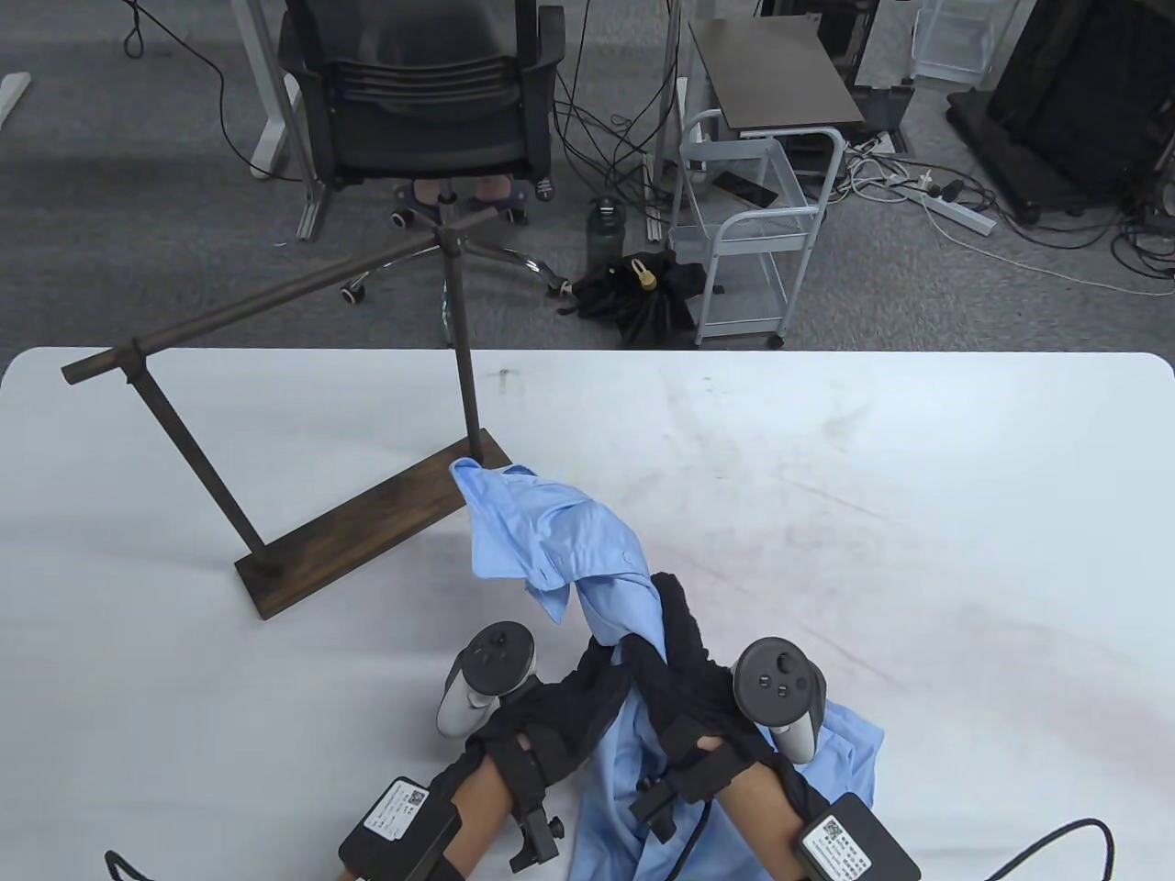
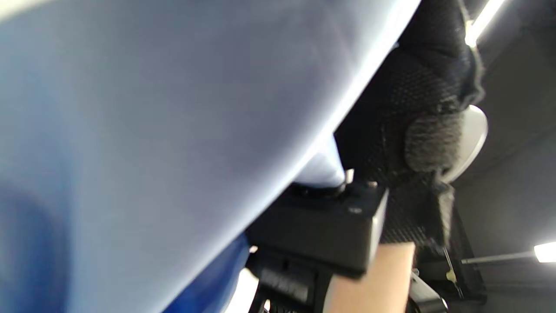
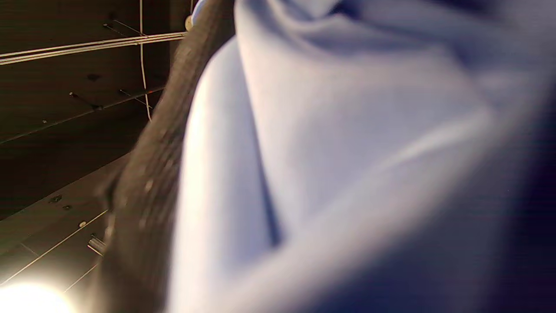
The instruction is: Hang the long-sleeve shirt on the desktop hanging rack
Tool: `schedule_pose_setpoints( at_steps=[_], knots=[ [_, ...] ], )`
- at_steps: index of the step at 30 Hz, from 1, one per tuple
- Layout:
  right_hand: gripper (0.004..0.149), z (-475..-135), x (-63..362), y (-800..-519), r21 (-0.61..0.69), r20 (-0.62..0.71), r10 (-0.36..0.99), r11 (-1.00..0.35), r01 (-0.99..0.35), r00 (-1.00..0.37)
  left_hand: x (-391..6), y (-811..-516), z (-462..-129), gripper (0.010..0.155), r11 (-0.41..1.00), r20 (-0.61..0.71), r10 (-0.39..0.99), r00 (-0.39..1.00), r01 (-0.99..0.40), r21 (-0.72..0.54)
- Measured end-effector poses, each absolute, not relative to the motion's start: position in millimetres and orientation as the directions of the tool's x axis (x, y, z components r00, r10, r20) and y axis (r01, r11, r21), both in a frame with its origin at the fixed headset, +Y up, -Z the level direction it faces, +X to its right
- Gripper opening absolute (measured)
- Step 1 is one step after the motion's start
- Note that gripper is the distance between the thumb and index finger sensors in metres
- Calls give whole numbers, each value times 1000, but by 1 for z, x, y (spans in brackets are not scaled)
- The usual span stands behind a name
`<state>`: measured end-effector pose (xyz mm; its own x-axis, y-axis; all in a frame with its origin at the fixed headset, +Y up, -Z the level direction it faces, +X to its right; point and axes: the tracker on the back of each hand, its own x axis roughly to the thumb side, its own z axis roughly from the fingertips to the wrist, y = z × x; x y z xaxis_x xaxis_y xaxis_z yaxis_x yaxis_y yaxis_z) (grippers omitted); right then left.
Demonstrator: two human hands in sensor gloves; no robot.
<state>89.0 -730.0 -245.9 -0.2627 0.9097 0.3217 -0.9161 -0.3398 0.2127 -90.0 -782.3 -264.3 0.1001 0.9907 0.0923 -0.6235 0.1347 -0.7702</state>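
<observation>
Fingers (image 1: pixel 675 610) of both hands around blue shirt (image 1: pixel 560 528), no legible writing.

Behind the white table (image 1: pixel 918 477) a black office chair (image 1: pixel 427 101) stands on the grey carpet, and a person's feet in sandals show under it. To the right of the chair there is a dark water bottle (image 1: pixel 603 231), a black bag (image 1: pixel 643 294) on the floor and a white wire cart (image 1: pixel 753 229) with 1 dark top board. Many cables and a power strip (image 1: pixel 945 206) lie on the floor further right.
</observation>
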Motion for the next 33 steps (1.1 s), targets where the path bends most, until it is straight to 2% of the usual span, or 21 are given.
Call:
schedule_pose_setpoints(
  at_steps=[3,6,11,14,16,18,21,26,28,31,33],
  knots=[
    [74,-243,83,-733,268,342,909,-337,-903,-237,-92,-781,-266,70,128,78,991,106,-646,-753],
    [80,-240,77,-734,297,368,900,-353,-887,-235,-94,-781,-267,72,155,96,988,125,-659,-736],
    [90,-234,67,-737,396,395,871,-448,-801,-291,-97,-780,-268,92,135,87,991,105,-656,-743],
    [95,-231,62,-735,444,431,845,-505,-740,-318,-98,-777,-269,100,122,82,992,92,-664,-738],
    [98,-230,59,-735,429,477,799,-575,-697,-365,-99,-774,-269,102,161,107,987,120,-680,-716],
    [101,-228,57,-735,403,533,717,-682,-610,-450,-103,-772,-270,96,221,163,975,149,-704,-675],
    [101,-228,57,-732,357,568,647,-751,-555,-509,-105,-767,-269,87,224,182,973,141,-760,-610],
    [97,-229,63,-725,315,557,641,-752,-579,-529,-113,-756,-272,73,330,255,939,229,-807,-491],
    [95,-230,66,-722,311,545,657,-735,-603,-520,-119,-750,-274,68,404,284,910,303,-802,-439],
    [92,-232,71,-716,300,526,676,-715,-631,-517,-126,-740,-275,65,527,334,843,422,-773,-354],
    [91,-233,76,-709,279,520,683,-704,-654,-513,-129,-735,-274,65,560,342,820,458,-766,-315]
  ],
)
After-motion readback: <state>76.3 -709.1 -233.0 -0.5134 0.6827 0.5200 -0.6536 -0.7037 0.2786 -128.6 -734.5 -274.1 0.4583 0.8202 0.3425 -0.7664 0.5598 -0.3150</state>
